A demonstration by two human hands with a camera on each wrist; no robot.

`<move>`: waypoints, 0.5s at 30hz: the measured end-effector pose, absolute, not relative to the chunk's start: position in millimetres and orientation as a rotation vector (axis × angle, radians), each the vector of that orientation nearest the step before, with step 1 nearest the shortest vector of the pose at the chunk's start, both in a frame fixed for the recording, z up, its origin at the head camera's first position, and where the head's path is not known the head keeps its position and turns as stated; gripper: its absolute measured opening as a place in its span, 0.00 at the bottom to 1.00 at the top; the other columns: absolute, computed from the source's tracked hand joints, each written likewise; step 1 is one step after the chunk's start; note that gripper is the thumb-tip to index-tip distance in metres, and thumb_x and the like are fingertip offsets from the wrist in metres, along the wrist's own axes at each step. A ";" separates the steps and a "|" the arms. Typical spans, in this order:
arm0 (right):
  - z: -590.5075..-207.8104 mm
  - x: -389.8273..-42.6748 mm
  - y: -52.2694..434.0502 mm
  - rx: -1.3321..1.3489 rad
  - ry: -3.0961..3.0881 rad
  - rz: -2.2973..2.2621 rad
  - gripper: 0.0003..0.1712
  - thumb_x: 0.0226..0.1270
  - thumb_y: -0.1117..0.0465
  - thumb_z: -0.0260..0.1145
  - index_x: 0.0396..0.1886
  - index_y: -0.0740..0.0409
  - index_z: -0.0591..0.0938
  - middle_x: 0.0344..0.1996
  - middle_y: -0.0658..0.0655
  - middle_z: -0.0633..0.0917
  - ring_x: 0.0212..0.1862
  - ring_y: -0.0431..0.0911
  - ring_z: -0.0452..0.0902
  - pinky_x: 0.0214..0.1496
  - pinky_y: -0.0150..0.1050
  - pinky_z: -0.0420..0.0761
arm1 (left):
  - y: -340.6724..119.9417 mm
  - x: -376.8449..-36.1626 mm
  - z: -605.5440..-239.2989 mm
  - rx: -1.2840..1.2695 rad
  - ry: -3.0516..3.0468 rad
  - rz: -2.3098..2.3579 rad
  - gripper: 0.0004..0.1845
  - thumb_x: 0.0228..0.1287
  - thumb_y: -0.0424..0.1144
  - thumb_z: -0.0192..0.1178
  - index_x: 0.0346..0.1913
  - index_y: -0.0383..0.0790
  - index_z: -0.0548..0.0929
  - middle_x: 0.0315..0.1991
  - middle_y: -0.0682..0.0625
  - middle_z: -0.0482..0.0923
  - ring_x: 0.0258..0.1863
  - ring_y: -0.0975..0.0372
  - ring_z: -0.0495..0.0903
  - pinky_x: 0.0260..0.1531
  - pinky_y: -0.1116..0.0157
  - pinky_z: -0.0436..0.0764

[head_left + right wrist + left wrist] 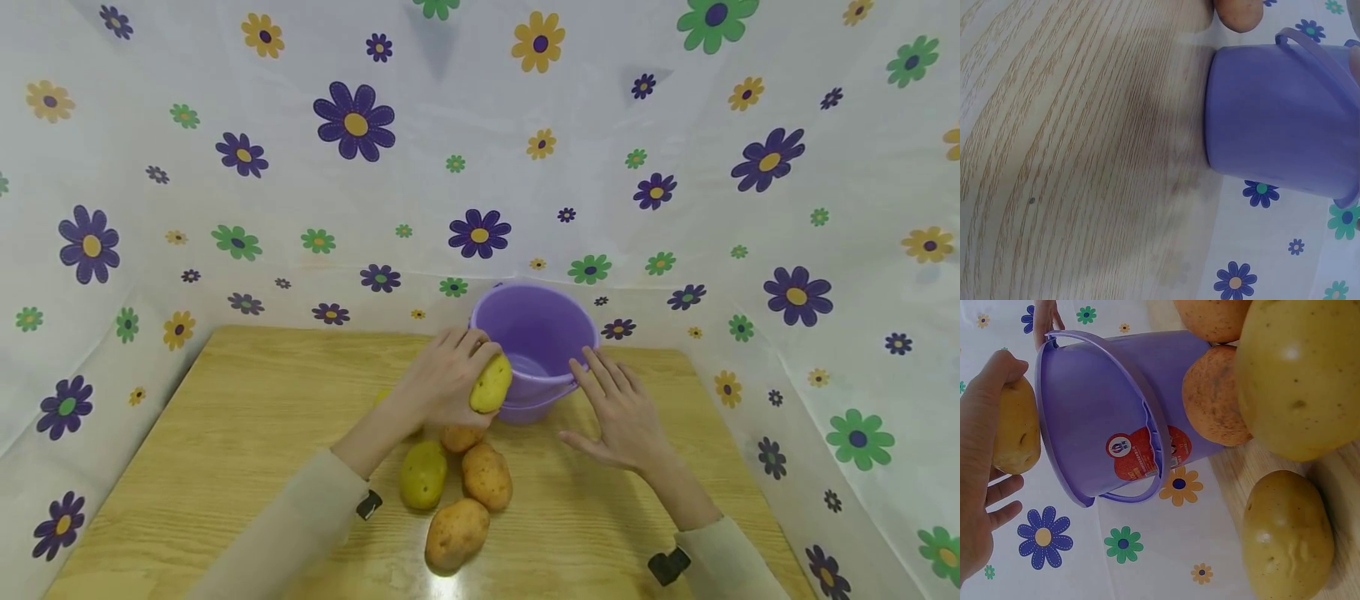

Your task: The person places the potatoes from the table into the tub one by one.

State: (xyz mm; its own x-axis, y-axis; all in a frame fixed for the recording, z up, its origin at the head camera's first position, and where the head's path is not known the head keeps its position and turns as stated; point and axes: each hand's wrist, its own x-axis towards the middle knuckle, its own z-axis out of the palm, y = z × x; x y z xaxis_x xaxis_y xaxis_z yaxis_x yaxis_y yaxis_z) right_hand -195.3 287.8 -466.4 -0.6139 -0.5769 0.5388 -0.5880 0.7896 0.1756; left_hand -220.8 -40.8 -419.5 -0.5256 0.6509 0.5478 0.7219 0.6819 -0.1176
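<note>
Potato, head view: yellow potato (491,384) gripped by left hand (444,377) at rim of purple bucket (537,333); right hand (621,410) flat, fingers straight, beside bucket.
Worktop (247,417): four potatoes (457,492) near left wrist.
Left wrist view: fingers curled around potato (1016,428), just beside bucket (1097,412).
Right wrist view: bucket (1279,119) on worktop edge; hand not visible.

The bucket (534,333) was smooth, slightly glossy plastic; the table (247,417) matt grained wood; the potatoes (486,477) dull, faintly speckled skin.
</note>
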 end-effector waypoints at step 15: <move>-467.2 -195.9 287.9 0.878 -2.384 0.037 0.62 0.69 0.15 0.36 0.81 0.60 0.67 0.76 0.70 0.72 0.77 0.66 0.67 0.74 0.65 0.73 | -26.3 -243.6 -406.0 -1.081 -2.292 -0.141 0.44 0.44 0.70 0.71 0.59 0.42 0.79 0.52 0.47 0.81 0.50 0.54 0.80 0.56 0.56 0.82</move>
